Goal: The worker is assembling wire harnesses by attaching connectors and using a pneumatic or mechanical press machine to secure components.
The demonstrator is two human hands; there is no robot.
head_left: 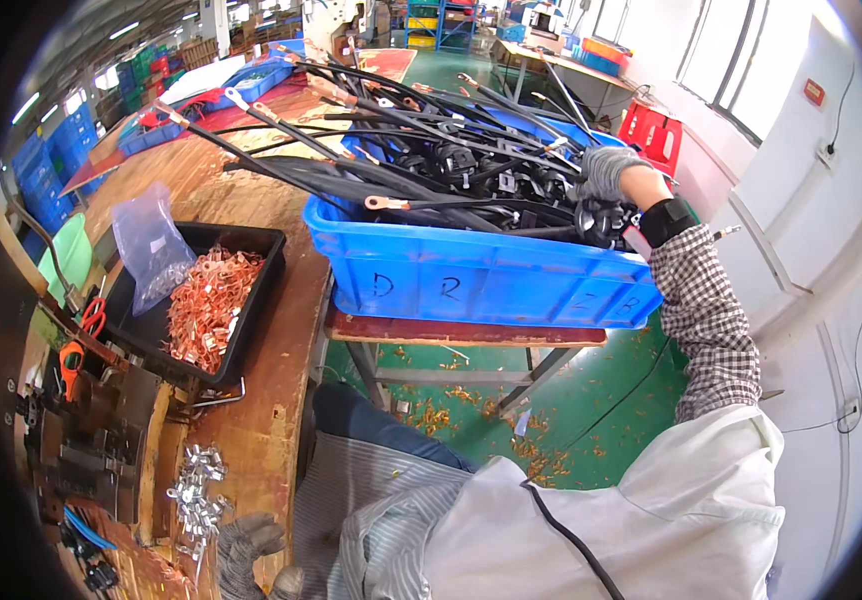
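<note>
My right hand, in a grey knitted glove, reaches into the far right of a blue plastic crate. Its fingers are bent round a black cable, with the tips partly hidden among black fittings. Many black cables fill the crate, several ending in copper lugs that stick out over its left side. My left hand, also gloved, is low at the left by the bench edge, fingers apart and nothing visible in them. Beside it lies a pile of silver metal clips.
A black tray of copper terminals and a plastic bag sits on the wooden bench. Left of it stand a dark metal machine and orange-handled pliers. A stool bears the crate; a red stool stands behind.
</note>
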